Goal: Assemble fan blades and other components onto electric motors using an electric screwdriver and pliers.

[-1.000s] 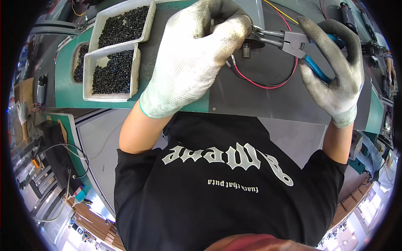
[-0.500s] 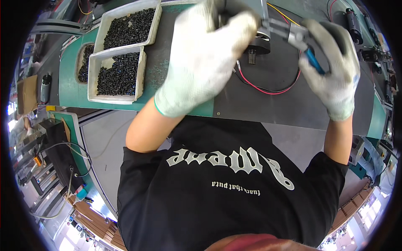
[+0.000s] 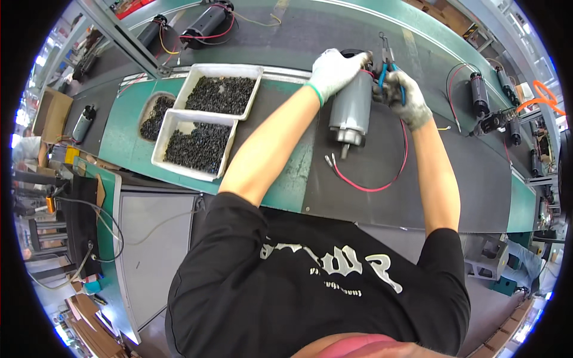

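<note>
A grey cylindrical motor [image 3: 351, 110] lies on the dark mat, its shaft end toward me. My left hand [image 3: 335, 73], in a white glove, is closed around the motor's far, black end. Just right of it, my gloved right hand [image 3: 409, 100] grips pliers [image 3: 382, 73] with blue handles and slim jaws, which point away from me. The jaws stand apart from the motor. A red lead [image 3: 373, 190] loops from the motor across the mat, with a dark lead beside it. The left fingertips are partly hidden at the motor's far end.
Left of the motor stand two white trays, the far tray [image 3: 255, 89] and the near tray [image 3: 161, 143], both holding small black parts. More motors lie behind, such as a black one [image 3: 206, 25]. At right is a power tool [image 3: 494, 122] with an orange coiled hose [image 3: 540, 102].
The pliers have swung from pointing left, toward my left hand, to pointing away from me. My left hand no longer covers most of the motor. The whole view has shifted.
</note>
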`<move>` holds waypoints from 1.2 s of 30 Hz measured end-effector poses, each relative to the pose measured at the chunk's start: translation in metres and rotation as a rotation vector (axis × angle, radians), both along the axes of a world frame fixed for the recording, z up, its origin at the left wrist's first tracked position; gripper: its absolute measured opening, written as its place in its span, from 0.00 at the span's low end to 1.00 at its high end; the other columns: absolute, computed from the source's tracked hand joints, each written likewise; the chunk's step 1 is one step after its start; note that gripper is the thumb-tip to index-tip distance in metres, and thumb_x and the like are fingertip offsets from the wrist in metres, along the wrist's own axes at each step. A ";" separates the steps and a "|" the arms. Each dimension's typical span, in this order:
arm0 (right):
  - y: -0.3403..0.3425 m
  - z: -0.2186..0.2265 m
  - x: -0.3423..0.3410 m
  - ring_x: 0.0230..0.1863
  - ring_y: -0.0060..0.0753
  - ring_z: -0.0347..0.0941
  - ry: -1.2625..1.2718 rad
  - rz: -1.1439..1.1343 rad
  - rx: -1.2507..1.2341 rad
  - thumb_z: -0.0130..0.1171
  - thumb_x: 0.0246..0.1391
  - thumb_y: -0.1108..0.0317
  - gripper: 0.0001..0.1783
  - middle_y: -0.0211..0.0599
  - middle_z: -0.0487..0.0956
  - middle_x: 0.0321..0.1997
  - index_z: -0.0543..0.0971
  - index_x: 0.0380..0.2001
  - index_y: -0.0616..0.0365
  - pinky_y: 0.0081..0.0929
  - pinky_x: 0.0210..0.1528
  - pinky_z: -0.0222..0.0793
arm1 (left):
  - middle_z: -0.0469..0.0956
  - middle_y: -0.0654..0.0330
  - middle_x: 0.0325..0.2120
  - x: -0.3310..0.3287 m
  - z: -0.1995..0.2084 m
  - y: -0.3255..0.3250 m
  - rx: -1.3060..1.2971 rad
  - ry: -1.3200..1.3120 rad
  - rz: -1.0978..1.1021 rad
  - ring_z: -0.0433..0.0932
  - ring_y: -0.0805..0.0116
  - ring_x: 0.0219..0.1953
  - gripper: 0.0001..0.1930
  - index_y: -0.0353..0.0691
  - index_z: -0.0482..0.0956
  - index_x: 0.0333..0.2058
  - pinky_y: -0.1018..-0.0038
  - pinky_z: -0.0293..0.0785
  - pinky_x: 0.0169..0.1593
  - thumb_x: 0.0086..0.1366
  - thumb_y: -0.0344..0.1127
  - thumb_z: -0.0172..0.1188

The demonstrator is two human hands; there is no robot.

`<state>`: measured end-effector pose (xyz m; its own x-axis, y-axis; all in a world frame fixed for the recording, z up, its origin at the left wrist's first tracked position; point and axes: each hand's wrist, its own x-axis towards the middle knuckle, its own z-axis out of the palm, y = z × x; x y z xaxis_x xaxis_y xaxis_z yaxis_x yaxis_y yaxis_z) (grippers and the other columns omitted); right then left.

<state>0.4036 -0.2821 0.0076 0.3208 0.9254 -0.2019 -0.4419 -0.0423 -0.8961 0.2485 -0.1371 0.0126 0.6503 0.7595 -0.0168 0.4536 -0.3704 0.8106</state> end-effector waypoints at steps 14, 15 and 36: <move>-0.131 0.178 -0.101 0.44 0.38 0.73 -1.776 -0.019 -0.190 0.51 0.31 0.76 0.32 0.43 0.76 0.39 0.75 0.48 0.69 0.29 0.49 0.67 | 0.76 0.50 0.37 -0.092 0.061 -0.093 0.436 -0.797 -0.379 0.81 0.57 0.37 0.48 0.29 0.67 0.50 0.68 0.79 0.42 0.30 0.47 0.79; -0.124 0.174 -0.101 0.43 0.38 0.72 -1.737 0.013 -0.167 0.51 0.31 0.75 0.32 0.44 0.76 0.38 0.75 0.48 0.69 0.30 0.48 0.67 | 0.76 0.50 0.37 -0.096 0.060 -0.092 0.433 -0.791 -0.376 0.81 0.57 0.37 0.48 0.29 0.67 0.50 0.68 0.79 0.42 0.30 0.47 0.79; -0.082 0.149 -0.073 0.31 0.32 0.75 -2.010 0.035 0.173 0.61 0.46 0.69 0.16 0.42 0.77 0.28 0.82 0.42 0.59 0.30 0.34 0.74 | 0.76 0.47 0.40 -0.106 0.066 -0.084 0.406 -1.125 -0.785 0.77 0.50 0.43 0.34 0.31 0.76 0.36 0.62 0.74 0.43 0.31 0.47 0.80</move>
<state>0.3304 -0.3643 0.1567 -0.0823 0.9017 0.4245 0.9952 0.0971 -0.0132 0.1425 -0.2212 0.0785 0.4178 0.0309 0.9080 -0.7751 -0.5092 0.3740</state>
